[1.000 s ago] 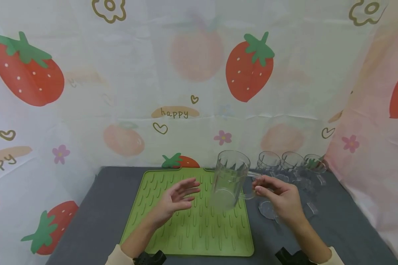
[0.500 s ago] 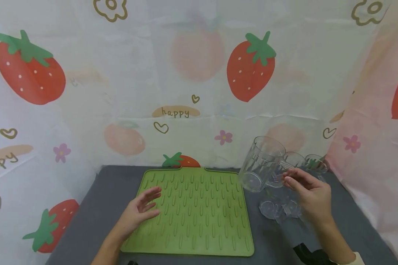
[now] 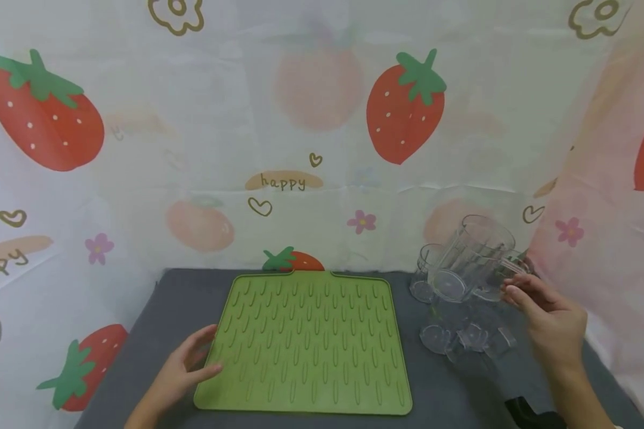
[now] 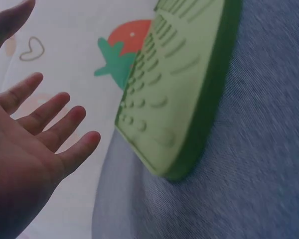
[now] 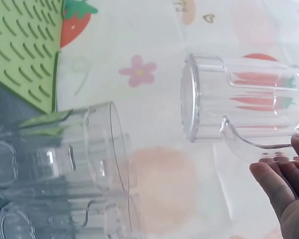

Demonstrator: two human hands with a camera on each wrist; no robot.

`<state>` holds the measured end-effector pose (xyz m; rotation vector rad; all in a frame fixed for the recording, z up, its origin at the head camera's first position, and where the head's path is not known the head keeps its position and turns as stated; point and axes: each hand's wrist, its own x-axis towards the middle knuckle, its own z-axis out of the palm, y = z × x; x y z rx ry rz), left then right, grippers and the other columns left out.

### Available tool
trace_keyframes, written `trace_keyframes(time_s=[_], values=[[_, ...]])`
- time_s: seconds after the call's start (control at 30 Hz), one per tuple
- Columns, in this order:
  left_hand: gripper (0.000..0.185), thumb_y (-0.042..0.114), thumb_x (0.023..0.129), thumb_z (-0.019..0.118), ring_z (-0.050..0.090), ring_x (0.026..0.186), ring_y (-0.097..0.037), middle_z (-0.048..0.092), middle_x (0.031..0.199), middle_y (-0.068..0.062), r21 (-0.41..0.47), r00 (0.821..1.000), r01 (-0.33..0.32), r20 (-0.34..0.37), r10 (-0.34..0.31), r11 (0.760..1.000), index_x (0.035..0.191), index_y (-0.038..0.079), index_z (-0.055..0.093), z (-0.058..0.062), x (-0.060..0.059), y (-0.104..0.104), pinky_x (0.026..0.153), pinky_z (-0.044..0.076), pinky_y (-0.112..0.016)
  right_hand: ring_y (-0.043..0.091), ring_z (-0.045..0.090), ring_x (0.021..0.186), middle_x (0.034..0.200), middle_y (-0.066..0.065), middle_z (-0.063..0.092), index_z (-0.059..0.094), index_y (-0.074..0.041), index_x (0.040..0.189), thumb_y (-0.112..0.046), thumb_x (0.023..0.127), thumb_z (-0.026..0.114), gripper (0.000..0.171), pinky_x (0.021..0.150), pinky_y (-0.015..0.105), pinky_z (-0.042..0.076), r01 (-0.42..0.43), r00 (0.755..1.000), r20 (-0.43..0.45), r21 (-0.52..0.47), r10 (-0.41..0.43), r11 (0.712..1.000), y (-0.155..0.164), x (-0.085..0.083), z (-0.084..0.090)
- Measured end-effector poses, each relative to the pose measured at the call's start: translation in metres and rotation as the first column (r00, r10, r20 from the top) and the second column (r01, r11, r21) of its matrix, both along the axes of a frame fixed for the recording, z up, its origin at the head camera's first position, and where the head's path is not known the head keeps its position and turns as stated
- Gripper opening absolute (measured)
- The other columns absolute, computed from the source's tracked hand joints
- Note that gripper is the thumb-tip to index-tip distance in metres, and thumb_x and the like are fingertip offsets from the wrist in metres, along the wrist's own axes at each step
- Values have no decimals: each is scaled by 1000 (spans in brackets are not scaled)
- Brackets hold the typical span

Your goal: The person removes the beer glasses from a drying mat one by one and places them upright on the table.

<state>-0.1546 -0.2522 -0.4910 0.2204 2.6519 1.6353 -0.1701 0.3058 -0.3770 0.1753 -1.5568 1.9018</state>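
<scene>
Your right hand [image 3: 550, 319] sits at the right of the head view, its fingers curled under the handle of a clear plastic pitcher [image 3: 472, 259], which you hold tilted in the air, its base turned toward the lower left of the frame and its mouth toward the upper right. In the right wrist view the pitcher [image 5: 239, 102] lies sideways across the upper right, with your fingertips [image 5: 274, 179] hooked into the handle. Just below and behind it, several clear cups [image 3: 428, 271] stand crowded together on the grey desk [image 3: 155, 333] by the curtain, with more clear pieces [image 3: 461, 339] lying flat in front of them; that cluster fills the space right under the pitcher. Your left hand [image 3: 185, 366] is in the lower left of the head view, fingers spread and relaxed, holding nothing, at the near left corner of the green ribbed mat [image 3: 308, 339]; whether it touches the mat you cannot tell. The mat lies flat in the lower middle. A strawberry-print curtain [image 3: 300, 119] closes off the back and both sides.
</scene>
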Motion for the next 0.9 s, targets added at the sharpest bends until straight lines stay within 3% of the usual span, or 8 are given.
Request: trace_keyframes(time_s=[0.23, 0.37, 0.47, 0.63, 0.9], values=[[74, 17, 85, 75, 33, 115, 25, 43, 149, -20, -101, 1000, -11, -17, 10, 995, 147, 4, 38, -8, 4, -10, 98, 47, -22, 16, 74, 71, 80, 11, 75, 67, 18, 93, 28, 79, 60, 19, 65, 26, 58, 6, 997, -76, -90, -13, 996, 15, 2, -4], [77, 22, 87, 74, 44, 136, -13, 37, 153, -23, -137, 996, 13, 86, -1, 991, 150, 3, 33, -10, 2, -15, 106, 46, -42, 16, 74, 71, 79, 11, 75, 68, 18, 93, 26, 78, 62, 19, 64, 25, 58, 63, 997, -45, -127, -69, 990, 24, 4, -4], [81, 23, 88, 72, 29, 142, -46, 29, 156, -26, -139, 985, 46, 173, -21, 989, 151, 1, 27, -14, 2, -17, 110, 36, -58, 15, 73, 69, 79, 10, 74, 69, 18, 95, 24, 77, 65, 19, 63, 23, 58, 126, 992, -16, -113, -128, 986, 32, 7, -4], [85, 27, 87, 73, 23, 144, -50, 25, 156, -29, -167, 972, 59, 235, -19, 984, 152, 0, 26, -24, 1, -19, 112, 32, -61, 12, 73, 68, 80, 7, 75, 70, 16, 95, 21, 78, 67, 18, 63, 21, 57, 188, 982, -9, -80, -189, 979, 46, 9, -7], [88, 37, 83, 76, 29, 139, -54, 32, 152, -32, -273, 956, 74, 294, 9, 959, 151, 2, 31, -30, 4, -22, 103, 37, -66, 12, 73, 68, 80, 7, 74, 71, 14, 95, 20, 78, 67, 19, 63, 20, 57, 217, 975, -20, -119, -221, 969, 67, 12, -17]])
